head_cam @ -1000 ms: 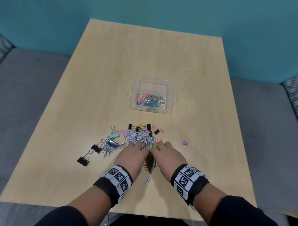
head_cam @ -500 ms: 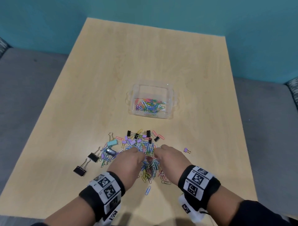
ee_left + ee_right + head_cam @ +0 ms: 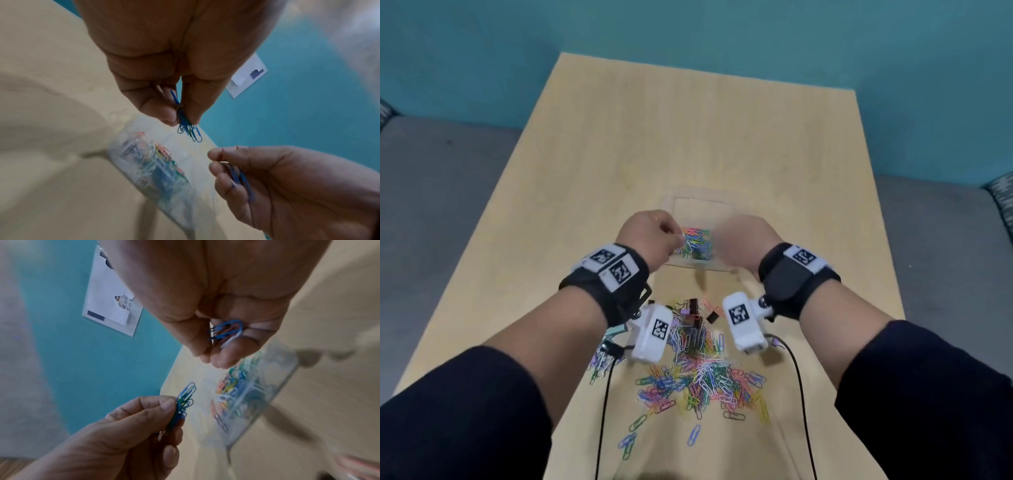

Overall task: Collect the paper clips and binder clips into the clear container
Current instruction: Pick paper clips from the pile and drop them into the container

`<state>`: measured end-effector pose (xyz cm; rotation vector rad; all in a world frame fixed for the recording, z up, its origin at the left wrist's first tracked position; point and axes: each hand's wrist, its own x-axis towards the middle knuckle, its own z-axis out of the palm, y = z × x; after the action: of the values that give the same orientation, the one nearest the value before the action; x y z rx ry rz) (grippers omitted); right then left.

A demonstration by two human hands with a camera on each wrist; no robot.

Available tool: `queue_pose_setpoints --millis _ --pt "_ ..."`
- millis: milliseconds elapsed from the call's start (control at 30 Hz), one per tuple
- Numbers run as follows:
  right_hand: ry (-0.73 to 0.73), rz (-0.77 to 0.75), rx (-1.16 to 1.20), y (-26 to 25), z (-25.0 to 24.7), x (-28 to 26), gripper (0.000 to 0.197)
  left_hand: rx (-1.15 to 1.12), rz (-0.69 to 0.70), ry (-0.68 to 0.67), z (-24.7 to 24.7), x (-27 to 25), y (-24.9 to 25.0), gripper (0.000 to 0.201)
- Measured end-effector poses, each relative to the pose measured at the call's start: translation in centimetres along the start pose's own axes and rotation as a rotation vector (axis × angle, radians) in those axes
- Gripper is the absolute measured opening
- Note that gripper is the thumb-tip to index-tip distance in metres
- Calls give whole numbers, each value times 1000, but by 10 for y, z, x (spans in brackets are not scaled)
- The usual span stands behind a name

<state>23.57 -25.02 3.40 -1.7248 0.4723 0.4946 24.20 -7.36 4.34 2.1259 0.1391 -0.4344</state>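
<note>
The clear container (image 3: 702,200) sits mid-table with colourful paper clips (image 3: 697,245) in it. Both hands hover above it. My left hand (image 3: 654,236) pinches a bunch of blue and green paper clips (image 3: 188,128) between thumb and fingers. My right hand (image 3: 743,243), blurred in the head view, holds blue and white paper clips (image 3: 228,331) in curled fingers. A large pile of loose paper clips (image 3: 702,380) lies on the table near me. Black binder clips (image 3: 693,313) and a teal binder clip (image 3: 616,331) sit at the pile's far side, partly hidden by the wrist cameras.
The wooden table (image 3: 688,130) is bordered by grey seating (image 3: 448,205) on both sides and a teal wall (image 3: 722,34) behind. A white paper sign (image 3: 109,296) hangs on the wall. Stray paper clips (image 3: 628,442) lie near the front edge.
Both hands have lifted from the clip pile and moved forward over the container, each carrying a bunch of paper clips. The pile on the table is more spread out.
</note>
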Motion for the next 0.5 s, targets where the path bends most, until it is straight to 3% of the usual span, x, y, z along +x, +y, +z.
queue_pose_setpoints --millis 67,167,333,433,500 --pt "-10 24 60 -15 1 9 13 -20 11 1 1 15 6 3" --pt "-75 45 -43 -24 -6 2 18 71 18 -68 0 16 2 27" --pt "-48 -315 -744 14 -27 -50 40 379 195 -78 -14 -47 -29 37" --pt "-226 -475 -1060 63 -33 -105 26 483 333 -267 -16 -115 -61 30" --pt "-340 -607 -1296 97 -36 -138 13 741 384 -445 -10 -155 -81 26"
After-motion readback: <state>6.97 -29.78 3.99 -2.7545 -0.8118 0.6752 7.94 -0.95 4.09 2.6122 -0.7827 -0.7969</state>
